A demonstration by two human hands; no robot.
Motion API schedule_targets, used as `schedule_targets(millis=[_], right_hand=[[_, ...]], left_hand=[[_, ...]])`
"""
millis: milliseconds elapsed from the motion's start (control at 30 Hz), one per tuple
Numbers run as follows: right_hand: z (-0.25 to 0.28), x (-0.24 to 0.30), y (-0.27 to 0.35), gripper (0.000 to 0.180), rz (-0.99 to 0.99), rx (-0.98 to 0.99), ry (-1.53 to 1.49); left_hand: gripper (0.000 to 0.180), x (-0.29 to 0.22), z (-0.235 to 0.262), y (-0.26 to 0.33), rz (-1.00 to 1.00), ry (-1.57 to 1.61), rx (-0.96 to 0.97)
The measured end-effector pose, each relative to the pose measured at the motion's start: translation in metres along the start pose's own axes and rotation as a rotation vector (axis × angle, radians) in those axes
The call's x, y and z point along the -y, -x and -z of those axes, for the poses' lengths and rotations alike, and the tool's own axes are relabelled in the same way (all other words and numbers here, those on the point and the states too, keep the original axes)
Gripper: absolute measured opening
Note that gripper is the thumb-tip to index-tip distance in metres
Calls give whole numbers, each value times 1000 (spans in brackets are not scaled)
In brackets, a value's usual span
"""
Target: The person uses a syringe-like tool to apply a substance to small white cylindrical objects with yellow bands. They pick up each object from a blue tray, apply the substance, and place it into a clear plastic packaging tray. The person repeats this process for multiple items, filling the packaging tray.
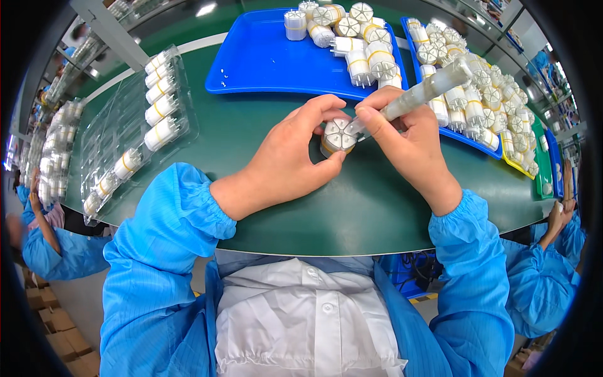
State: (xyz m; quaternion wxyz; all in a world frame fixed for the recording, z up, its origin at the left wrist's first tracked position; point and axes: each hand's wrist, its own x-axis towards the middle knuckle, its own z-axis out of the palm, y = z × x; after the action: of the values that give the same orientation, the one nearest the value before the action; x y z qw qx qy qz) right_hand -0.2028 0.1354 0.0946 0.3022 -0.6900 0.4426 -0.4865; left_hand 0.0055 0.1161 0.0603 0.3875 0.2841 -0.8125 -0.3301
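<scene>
Blue sleeves are framing the green table [264,132] — left hand [286,160] is gripping a white cylindrical part [338,137], right hand [408,135] is pinching a translucent tube [433,85] whose tip is touching it.

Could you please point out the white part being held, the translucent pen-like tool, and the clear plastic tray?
white part [338,136], head view, its slotted top face.
pen-like tool [426,92], head view, mid-barrel.
clear plastic tray [116,119], head view, bare middle area.

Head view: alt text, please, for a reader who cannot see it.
Over a green table, the left hand holds a small white cylindrical part while the right hand touches a translucent tube to it; blue trays hold more parts.
</scene>
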Motion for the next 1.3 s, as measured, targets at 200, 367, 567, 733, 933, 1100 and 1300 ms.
schedule_targets(millis=[200,367,567,733,933,1100,1300], right_hand=[[-3,-4,1,14,-36,25,-7],[1,-1,0,15,-35,-41,-66],[1,-3,-1,13,-20,-17,-15],[1,-3,-1,13,55,-4,37],[1,-1,-2,16,-61,42,19],[13,-6,-7,19,-8,-133,-102],[15,-15,-3,20,-93,-65,-39]], left_hand=[[71,-9,3,-6,100,-238,33],[69,-4,3,-1,53,-23,0],[69,-5,1,-1,7,45,8],[69,0,-2,-2,-6,-2,21],[66,0,4,-2,-22,-53,53],[60,3,26,-2,12,-238,4],[45,11,65,0,149,-507,-116]])
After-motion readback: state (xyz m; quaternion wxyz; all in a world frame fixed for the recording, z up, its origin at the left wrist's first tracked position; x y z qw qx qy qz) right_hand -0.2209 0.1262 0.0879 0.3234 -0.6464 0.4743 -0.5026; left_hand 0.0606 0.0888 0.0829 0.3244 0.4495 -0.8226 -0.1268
